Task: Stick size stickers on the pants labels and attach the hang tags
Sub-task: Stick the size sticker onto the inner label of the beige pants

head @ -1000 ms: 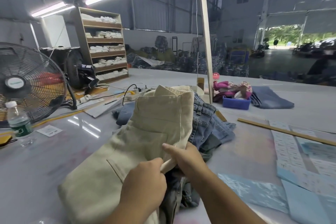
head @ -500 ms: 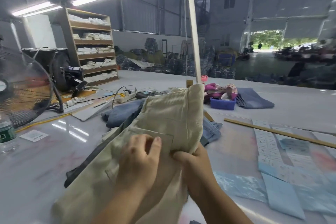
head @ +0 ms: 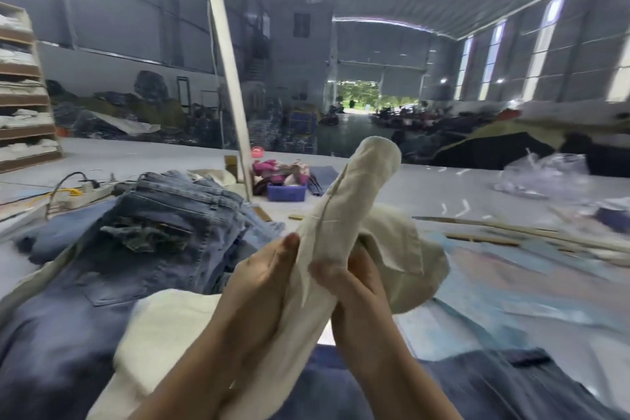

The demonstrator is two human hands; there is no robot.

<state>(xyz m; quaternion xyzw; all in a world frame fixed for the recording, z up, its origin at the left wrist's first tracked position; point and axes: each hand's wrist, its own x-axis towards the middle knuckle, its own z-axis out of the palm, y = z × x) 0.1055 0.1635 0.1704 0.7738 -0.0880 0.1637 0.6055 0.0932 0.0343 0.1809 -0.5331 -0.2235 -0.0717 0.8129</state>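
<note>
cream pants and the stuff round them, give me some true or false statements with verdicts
1. Both hands grip the cream pants. True: left hand, right hand.
2. The cream pants lie flat on the table. False: they are bunched and lifted upright.
3. Blue jeans are piled to the left of the hands. True.
4. The small plastic bin is red. False: it is blue.
5. A hang tag dangles from the cream pants. False: none shows.

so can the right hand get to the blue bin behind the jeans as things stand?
Probably not yet: the right hand grips the cream pants with the left hand, and the blue bin sits far back on the table.
</note>
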